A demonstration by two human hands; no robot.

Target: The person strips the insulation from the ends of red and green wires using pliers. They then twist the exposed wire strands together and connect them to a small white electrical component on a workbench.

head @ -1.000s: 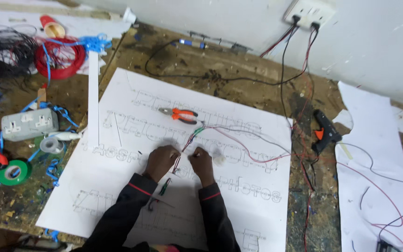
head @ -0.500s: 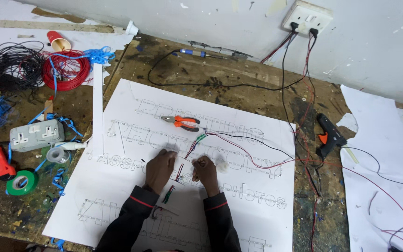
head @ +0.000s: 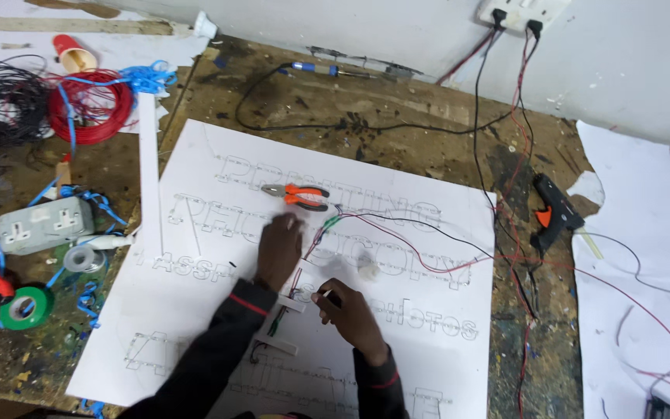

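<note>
Left hand nears pliers lying crosswise, jaws leftward.

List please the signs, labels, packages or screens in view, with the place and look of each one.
White sign board: flat on the workbench under both hands, large rectangle, rows of outlined letters.
White strip: along the board's left edge, long and narrow.
White sheet: far right, blank as far as visible.
No packages or screens.
</note>
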